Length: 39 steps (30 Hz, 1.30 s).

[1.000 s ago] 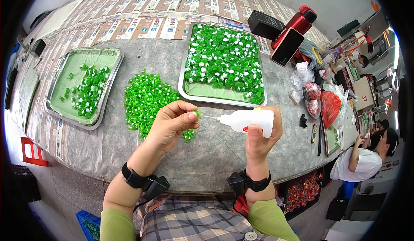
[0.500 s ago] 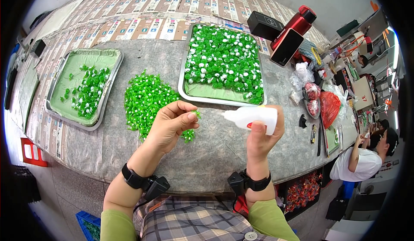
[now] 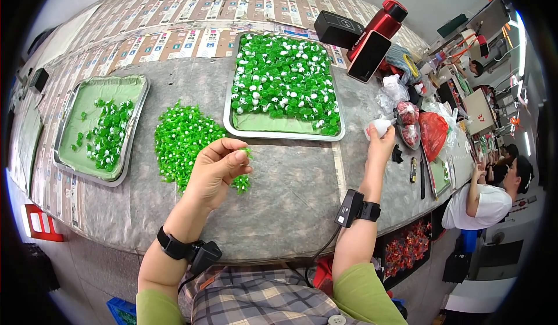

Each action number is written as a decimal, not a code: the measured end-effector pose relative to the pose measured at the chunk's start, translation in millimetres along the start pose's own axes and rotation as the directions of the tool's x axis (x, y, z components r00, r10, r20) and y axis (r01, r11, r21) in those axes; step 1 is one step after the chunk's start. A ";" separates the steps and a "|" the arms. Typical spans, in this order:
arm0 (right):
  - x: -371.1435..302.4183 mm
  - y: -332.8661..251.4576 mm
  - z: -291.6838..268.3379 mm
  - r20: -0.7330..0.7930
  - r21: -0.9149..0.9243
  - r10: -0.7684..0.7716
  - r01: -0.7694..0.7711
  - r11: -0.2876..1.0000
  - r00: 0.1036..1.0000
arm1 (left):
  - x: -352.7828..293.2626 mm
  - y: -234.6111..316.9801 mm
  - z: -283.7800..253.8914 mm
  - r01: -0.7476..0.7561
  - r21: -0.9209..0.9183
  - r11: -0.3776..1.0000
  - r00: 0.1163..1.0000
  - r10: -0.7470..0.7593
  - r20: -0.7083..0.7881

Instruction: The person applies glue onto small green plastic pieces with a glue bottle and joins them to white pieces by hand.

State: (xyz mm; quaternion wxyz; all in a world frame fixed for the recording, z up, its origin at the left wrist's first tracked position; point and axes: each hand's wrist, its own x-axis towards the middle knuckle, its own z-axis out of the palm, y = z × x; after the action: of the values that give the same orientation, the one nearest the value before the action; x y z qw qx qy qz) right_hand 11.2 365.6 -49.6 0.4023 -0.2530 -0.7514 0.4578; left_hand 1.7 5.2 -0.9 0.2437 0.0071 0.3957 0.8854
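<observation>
Between the thumb and forefinger of my left hand (image 3: 216, 171) is a small green plastic piece (image 3: 247, 151), pinched above the table. Behind that hand lies a loose heap of small green and white pieces (image 3: 185, 142), some of them showing past its fingers. My right hand (image 3: 381, 146) is over to the right with its fingers closed round a white squeeze bottle (image 3: 376, 128), now mostly hidden by the hand. A big metal tray (image 3: 285, 134) full of green pieces with white eye-like balls stands beyond both hands. Another tray (image 3: 65, 121), at the left, holds fewer such pieces on a green lining.
A red flask (image 3: 383, 23), a phone (image 3: 369, 56) and a black box (image 3: 340, 29) stand at the back right. Plastic bags (image 3: 433, 136) crowd the right side near a black rod (image 3: 422, 177). Another person (image 3: 476, 200) sits at the far right.
My right hand has carried the white bottle to the right, away from my left hand. The left hand still pinches the green piece. The whole view has shifted a little.
</observation>
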 end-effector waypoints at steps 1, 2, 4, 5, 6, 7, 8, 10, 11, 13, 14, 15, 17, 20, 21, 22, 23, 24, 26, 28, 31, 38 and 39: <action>0.9 1.8 -0.4 -0.011 -0.083 0.028 -0.029 0.996 1.000 | -0.6 1.0 0.2 -0.001 0.001 1.000 1.000 0.001 0.000; 0.9 3.5 -0.6 -0.011 -0.085 0.024 -0.025 0.996 1.000 | -1.3 1.9 0.5 -0.003 0.002 1.000 1.000 0.003 0.002; 0.3 3.2 0.7 -0.212 -0.222 -0.151 0.103 0.970 0.966 | -2.4 3.3 1.4 0.004 0.005 1.000 1.000 -0.004 0.002; -5.3 -18.2 5.4 -0.200 -0.217 -0.156 0.111 0.970 0.967 | -1.9 3.8 -0.3 0.009 0.013 1.000 1.000 -0.009 -0.009; -11.2 -42.4 4.8 -0.245 -0.406 -0.356 0.238 0.882 0.902 | -1.0 3.8 -1.8 -0.002 0.009 1.000 1.000 0.002 -0.019; -18.3 -69.3 4.0 -0.252 -0.590 -0.548 0.322 0.740 0.797 | 0.0 2.7 -1.8 0.006 0.013 1.000 1.000 -0.005 -0.017; -23.6 -85.5 5.8 -0.165 -0.510 -0.502 0.362 0.780 0.849 | -0.3 2.2 -1.4 0.017 0.017 1.000 1.000 -0.017 -0.011; -35.4 -106.3 23.7 0.136 -0.414 -0.426 0.442 0.796 0.895 | -2.0 2.5 -2.4 0.015 0.014 1.000 1.000 -0.015 -0.012; -38.2 -112.9 31.3 0.427 -0.302 -0.338 0.485 0.821 0.839 | -2.1 2.9 -1.2 0.013 0.012 1.000 1.000 -0.012 -0.006; -39.7 -107.7 47.0 0.638 -0.249 -0.363 0.628 0.738 0.679 | -2.4 3.8 -1.3 0.016 0.015 1.000 1.000 -0.016 -0.001; -40.3 -105.3 50.9 0.638 -0.245 -0.367 0.630 0.737 0.677 | -2.3 4.7 -1.5 0.018 0.018 1.000 1.000 -0.018 0.000; -40.6 -103.2 54.2 0.689 -0.247 -0.376 0.689 0.682 0.620 | -1.9 5.5 -1.0 0.013 0.018 1.000 1.000 -0.013 0.000; -41.9 -96.7 59.5 0.739 -0.243 -0.377 0.743 0.624 0.558 | -1.1 5.1 -0.9 0.015 0.004 1.000 1.000 -0.015 -0.001; -43.5 -93.6 63.0 0.777 -0.263 -0.343 0.767 0.586 0.529 | -1.7 5.5 -0.4 0.019 0.006 1.000 1.000 -0.019 0.003; -44.2 -96.3 62.5 0.748 -0.268 -0.354 0.743 0.613 0.562 | -1.8 5.1 -0.1 0.019 0.007 1.000 1.000 -0.019 0.002; -45.1 -100.8 63.5 0.719 -0.266 -0.365 0.720 0.641 0.591 | -1.7 4.5 -0.4 0.026 0.011 1.000 1.000 -0.026 0.003; -47.2 -106.8 63.5 0.721 -0.262 -0.366 0.720 0.642 0.589 | -1.5 4.1 -0.3 0.033 0.016 0.999 0.999 -0.033 0.005; -51.0 -114.9 62.5 0.692 -0.103 -0.289 0.487 0.867 0.661 | -0.9 4.1 0.6 0.032 0.018 0.999 0.999 -0.032 0.001; -68.1 -134.9 62.2 0.739 0.222 -0.143 -0.038 0.974 0.658 | -1.3 3.2 -0.2 0.048 0.015 0.999 0.998 -0.048 0.029; -92.8 -149.8 65.2 0.859 0.298 -0.071 -0.383 0.874 0.507 | -3.8 2.7 -0.9 0.053 0.007 0.999 0.998 -0.054 0.030; -118.1 -150.2 71.8 0.906 0.315 -0.055 -0.583 0.748 0.419 | -2.4 1.3 0.4 0.051 -0.001 0.999 0.998 -0.051 0.030; -128.7 -142.4 73.4 0.915 0.332 -0.045 -0.684 0.650 0.401 | -2.6 2.7 2.0 0.044 -0.029 0.999 0.997 -0.042 0.063; -128.9 -144.6 73.1 0.915 0.332 -0.045 -0.685 0.649 0.401 | -2.2 2.8 2.6 0.039 -0.035 0.999 0.997 -0.037 0.068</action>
State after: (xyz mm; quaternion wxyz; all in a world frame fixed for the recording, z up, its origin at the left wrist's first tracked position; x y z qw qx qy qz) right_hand 19.1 168.2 12.4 -0.0810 0.0262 -0.5512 0.8300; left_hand 3.0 4.4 3.2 0.2739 0.0251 0.3711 0.8869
